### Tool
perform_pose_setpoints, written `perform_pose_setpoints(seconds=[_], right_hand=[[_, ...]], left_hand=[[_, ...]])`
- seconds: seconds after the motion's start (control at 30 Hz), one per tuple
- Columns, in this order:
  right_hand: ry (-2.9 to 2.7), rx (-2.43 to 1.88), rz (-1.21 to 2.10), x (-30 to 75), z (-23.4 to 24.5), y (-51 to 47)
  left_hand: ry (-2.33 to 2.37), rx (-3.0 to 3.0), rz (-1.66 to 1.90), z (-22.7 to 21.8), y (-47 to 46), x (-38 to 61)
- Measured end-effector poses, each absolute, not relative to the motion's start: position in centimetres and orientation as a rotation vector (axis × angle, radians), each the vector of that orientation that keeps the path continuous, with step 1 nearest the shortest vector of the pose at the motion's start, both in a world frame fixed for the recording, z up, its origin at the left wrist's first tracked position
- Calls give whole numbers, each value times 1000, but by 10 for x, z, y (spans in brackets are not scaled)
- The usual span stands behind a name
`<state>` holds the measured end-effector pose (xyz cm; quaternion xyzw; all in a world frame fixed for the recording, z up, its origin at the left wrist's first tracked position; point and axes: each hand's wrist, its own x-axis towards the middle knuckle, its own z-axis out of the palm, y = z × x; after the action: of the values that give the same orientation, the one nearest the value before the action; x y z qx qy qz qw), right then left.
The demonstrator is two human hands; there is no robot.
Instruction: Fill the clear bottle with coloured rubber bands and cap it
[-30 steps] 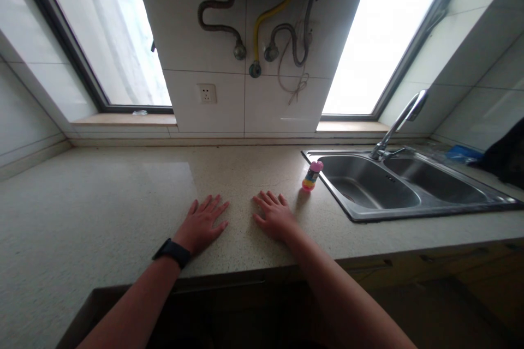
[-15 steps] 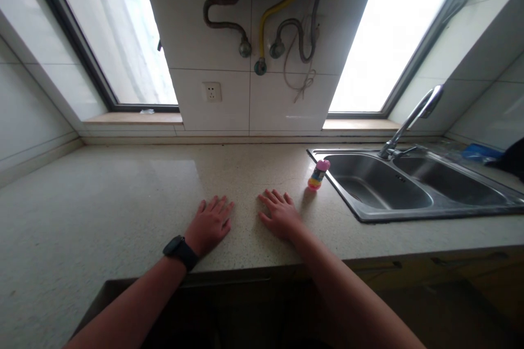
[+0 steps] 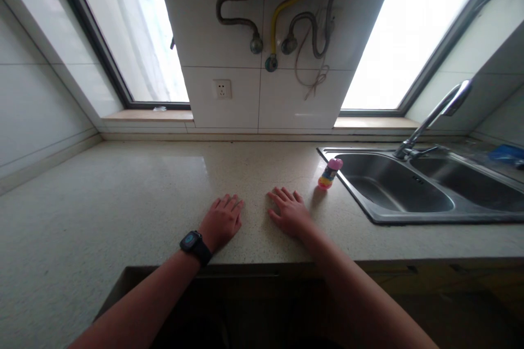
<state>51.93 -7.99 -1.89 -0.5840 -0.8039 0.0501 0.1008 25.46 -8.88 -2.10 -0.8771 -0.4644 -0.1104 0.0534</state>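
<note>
My left hand [image 3: 223, 221] lies palm down on the speckled stone counter [image 3: 123, 196], fingers stretched out, holding nothing; a black watch [image 3: 195, 244] is on its wrist. My right hand [image 3: 290, 211] rests flat a short way to its right, fingers spread, also holding nothing. A small bottle with a pink cap and coloured bands [image 3: 329, 173] stands upright just right of my right hand, apart from it, beside the sink rim.
A steel double sink [image 3: 380, 212] with a curved tap [image 3: 434, 117] fills the right side. Behind are a tiled wall with a socket [image 3: 222, 89], hoses and pipes [image 3: 282, 32], and two windows. Something blue [image 3: 507, 152] lies at the far right.
The view has turned left, so everything sits further right in frame. My left fingers have drawn closer together. Both hands stay flat on the counter.
</note>
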Motion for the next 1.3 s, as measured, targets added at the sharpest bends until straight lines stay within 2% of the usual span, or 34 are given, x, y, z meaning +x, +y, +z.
perform_pose_setpoints(seconds=[1.0, 1.2, 1.3], right_hand=[[-2260, -1629, 106, 528, -23, -97], [-2250, -1664, 197, 527, -8, -117], [-2287, -1550, 430, 543, 10, -158]], left_hand=[[-1475, -2787, -612, -34, -79, 229], [-1467, -2789, -626, -35, -78, 228], [-1486, -2784, -606, -35, -80, 228]])
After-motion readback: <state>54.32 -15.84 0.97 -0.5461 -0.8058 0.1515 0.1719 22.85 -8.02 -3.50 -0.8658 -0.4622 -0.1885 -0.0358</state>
